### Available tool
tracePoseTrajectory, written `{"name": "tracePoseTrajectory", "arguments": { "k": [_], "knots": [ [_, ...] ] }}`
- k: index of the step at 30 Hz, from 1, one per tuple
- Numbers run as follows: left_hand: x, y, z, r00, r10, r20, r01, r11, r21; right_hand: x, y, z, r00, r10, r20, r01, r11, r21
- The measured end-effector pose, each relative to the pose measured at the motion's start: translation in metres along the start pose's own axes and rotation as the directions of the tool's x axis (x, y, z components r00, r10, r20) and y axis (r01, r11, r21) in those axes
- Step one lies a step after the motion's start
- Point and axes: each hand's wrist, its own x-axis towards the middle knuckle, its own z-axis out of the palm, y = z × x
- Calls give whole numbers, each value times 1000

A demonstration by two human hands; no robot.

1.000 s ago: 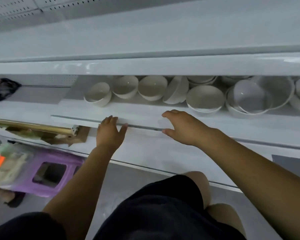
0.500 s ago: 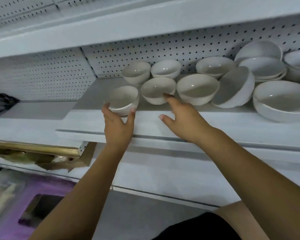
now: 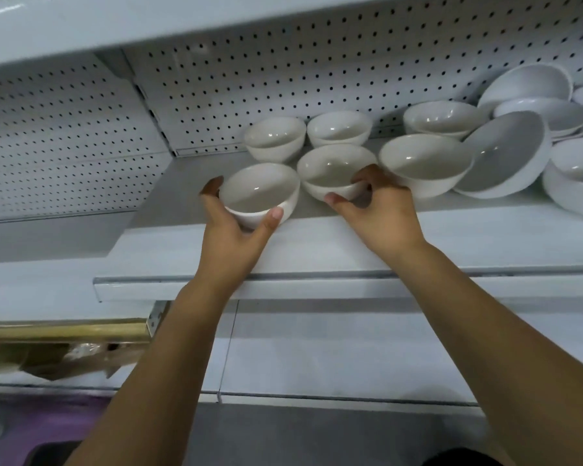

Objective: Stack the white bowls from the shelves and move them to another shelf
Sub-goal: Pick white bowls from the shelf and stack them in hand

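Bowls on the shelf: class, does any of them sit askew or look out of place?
Yes. At the right, a large bowl lies tipped on its side, mouth facing out, while the small bowls stand upright. Behind it a second bowl also leans tilted.

The left hand (image 3: pixel 236 227) grips the leftmost white bowl (image 3: pixel 260 193); the right hand (image 3: pixel 381 213) pinches the near rim of the neighbouring bowl (image 3: pixel 334 169) on the shelf (image 3: pixel 317 250), at two o'clock from it.
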Motion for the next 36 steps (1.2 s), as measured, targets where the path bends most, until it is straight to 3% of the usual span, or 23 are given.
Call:
{"name": "tracePoseTrajectory", "arguments": {
  "k": [7, 14, 22, 36],
  "knots": [
    [1, -15, 1, 999, 19, -44, -21, 999, -31, -2, -2, 9, 989, 74, -127, -57, 989, 134],
    [-2, -17, -1, 996, -32, -78, 24, 994, -106, -10, -14, 6, 978, 17, -208, 57, 938, 342],
    [-1, -18, -1, 996, -93, 7, 93, 995, -26, -5, -37, -1, 988, -132, -80, 153, 904, 399],
    [-5, -12, -4, 998, -3, 55, -2, 996, 92, -7, -26, 15, 973, -229, 31, 202, 908, 366]
  ]
}}
